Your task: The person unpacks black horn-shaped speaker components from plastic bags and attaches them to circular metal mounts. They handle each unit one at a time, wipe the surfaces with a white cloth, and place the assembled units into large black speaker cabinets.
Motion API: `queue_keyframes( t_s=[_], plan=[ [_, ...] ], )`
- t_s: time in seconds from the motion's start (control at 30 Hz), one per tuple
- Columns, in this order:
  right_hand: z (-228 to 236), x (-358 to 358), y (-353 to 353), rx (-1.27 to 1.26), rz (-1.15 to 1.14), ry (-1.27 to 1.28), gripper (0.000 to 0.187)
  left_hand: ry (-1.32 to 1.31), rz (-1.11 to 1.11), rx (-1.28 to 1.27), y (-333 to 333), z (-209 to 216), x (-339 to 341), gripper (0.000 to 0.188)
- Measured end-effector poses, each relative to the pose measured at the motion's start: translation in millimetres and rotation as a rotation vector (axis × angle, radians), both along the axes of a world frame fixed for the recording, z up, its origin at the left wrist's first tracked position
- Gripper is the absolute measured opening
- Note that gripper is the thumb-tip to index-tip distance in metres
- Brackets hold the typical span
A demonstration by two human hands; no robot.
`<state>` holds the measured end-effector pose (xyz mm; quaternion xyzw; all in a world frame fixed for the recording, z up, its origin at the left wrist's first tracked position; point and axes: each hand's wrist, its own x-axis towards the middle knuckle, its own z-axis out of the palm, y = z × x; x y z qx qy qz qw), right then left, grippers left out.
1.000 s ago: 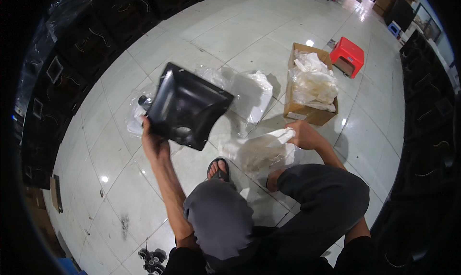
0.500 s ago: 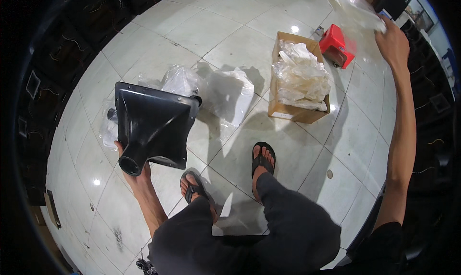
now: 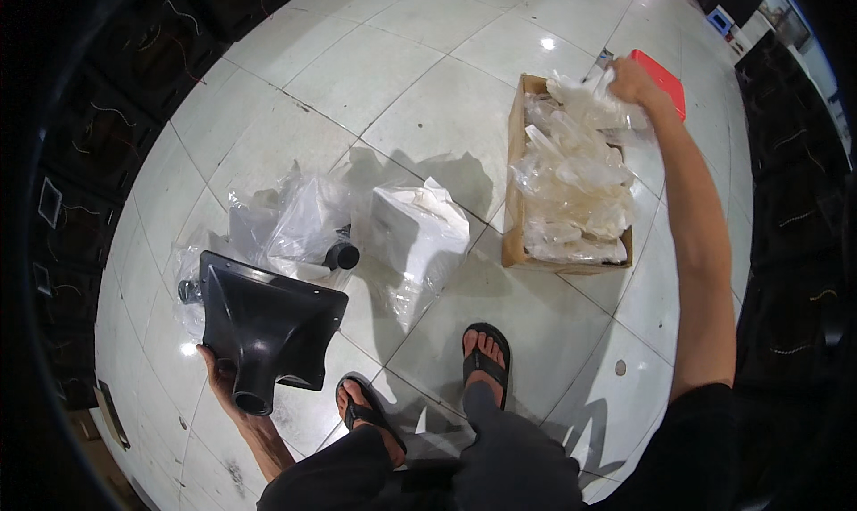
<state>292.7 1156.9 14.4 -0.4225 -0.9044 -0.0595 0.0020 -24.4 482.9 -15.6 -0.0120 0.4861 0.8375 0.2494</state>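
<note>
At the lower left my left hand [image 3: 228,388] grips a black horn flare [image 3: 268,319], tilted, around its narrow round neck. The horn's wide rectangular flange points away from me. Out at the upper right my right hand [image 3: 636,81] is closed on a clear plastic bag [image 3: 596,108], crumpled, at the far end of an open cardboard box [image 3: 514,203]. Several more crumpled plastic bags [image 3: 571,185] fill that box to above its rim.
Beyond the horn, plastic-wrapped parts [image 3: 308,212] lie on the tiled floor, one with a black round neck [image 3: 342,256] showing. Beside them is a white wrapped piece [image 3: 420,225]. A red stool [image 3: 663,81] stands behind my right hand. Black cabinets [image 3: 156,65] with loose wires line the left side.
My right hand has brought the plastic bag down and inward from the far right to the box. The horn in my left hand now sits lower in view, and the view itself has shifted.
</note>
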Motion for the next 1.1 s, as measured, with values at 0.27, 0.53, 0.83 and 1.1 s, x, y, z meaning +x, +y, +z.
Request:
queue_keyframes(
  t_s=[0.27,0.53,0.83,1.1],
  plan=[
    [-237.4,35.6,30.8,-0.377,-0.097,-0.06,0.033,0.004,0.069,-0.093,14.0,-12.0,-12.1,0.055],
    [-300.0,56.6,54.6,-0.546,-0.253,0.543,0.042,0.02,0.061,-0.07,5.0,-13.5,-3.5,0.053],
    [-250.7,131.9,114.9,-0.052,-0.005,0.091,0.037,-0.133,0.098,0.114,-16.1,-38.3,-12.6,0.038],
    [-44.9,-57.6,-76.7,0.233,0.419,0.043,0.046,-0.173,0.332,0.065,-65.2,0.5,35.5,0.036]
  ],
)
